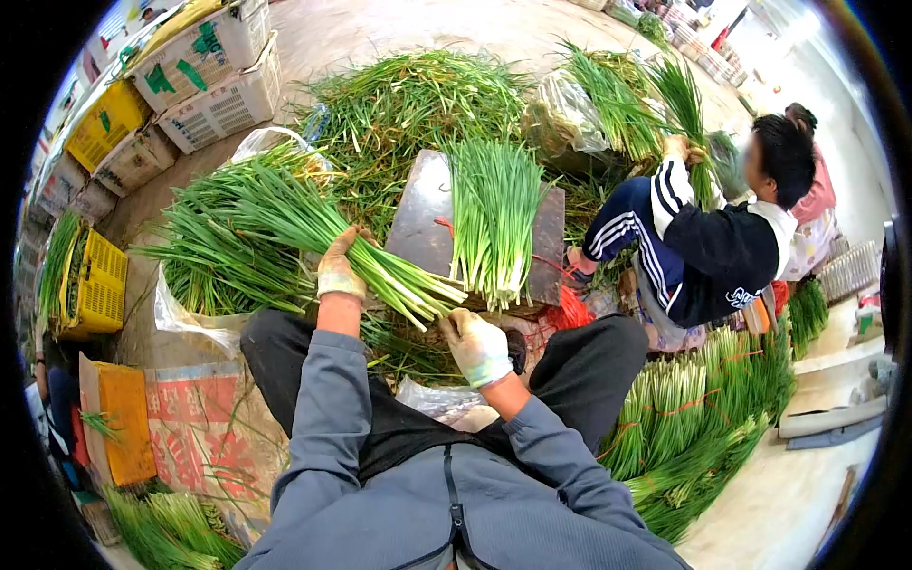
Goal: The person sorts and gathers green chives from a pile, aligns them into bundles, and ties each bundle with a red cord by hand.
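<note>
The gloved left hand (342, 264) is gripping a green-stalked bunch (394, 275) slantwise beside the worktop (423, 209), where another bunch (494, 218) is lying, while the right hand (475, 347) is curling its fingers at the held stalks' pale ends, any pinch being indeterminable.

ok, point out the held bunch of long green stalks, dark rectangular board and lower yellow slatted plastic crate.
Held bunch of long green stalks (404, 281): head view, pale lower stalks.
Dark rectangular board (418, 204): head view, bare left part.
Lower yellow slatted plastic crate (101, 285): head view, side wall.
</note>
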`<act>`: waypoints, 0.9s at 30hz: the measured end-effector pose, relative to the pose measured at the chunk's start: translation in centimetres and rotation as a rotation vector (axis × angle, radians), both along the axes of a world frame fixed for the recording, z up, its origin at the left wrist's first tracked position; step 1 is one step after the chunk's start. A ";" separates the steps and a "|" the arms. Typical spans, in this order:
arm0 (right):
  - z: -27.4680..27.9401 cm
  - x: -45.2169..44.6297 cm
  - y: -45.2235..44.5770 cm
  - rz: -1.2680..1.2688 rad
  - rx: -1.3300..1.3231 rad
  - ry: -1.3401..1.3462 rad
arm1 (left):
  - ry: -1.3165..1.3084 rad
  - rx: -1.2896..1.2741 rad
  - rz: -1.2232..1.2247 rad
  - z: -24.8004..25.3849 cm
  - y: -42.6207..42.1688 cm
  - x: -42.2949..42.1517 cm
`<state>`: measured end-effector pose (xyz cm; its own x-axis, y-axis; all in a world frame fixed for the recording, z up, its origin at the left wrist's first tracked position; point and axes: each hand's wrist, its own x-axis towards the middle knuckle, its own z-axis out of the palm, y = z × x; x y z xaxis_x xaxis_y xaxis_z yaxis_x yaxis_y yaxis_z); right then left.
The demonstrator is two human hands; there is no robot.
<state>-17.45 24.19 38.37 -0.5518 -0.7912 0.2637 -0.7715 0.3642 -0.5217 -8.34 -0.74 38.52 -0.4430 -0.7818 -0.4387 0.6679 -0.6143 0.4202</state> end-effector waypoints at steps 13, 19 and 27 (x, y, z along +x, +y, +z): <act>-4.3 -4.1 4.1 0.186 0.470 -0.522 | 0.007 -0.102 0.034 -0.3 -1.1 1.1; 1.8 -2.3 -0.3 -0.107 -0.156 -1.468 | 0.140 -0.146 0.011 -0.1 0.1 0.6; -2.3 -1.4 3.2 -0.222 -0.090 -1.399 | 0.150 -0.165 -0.030 0.3 0.9 1.1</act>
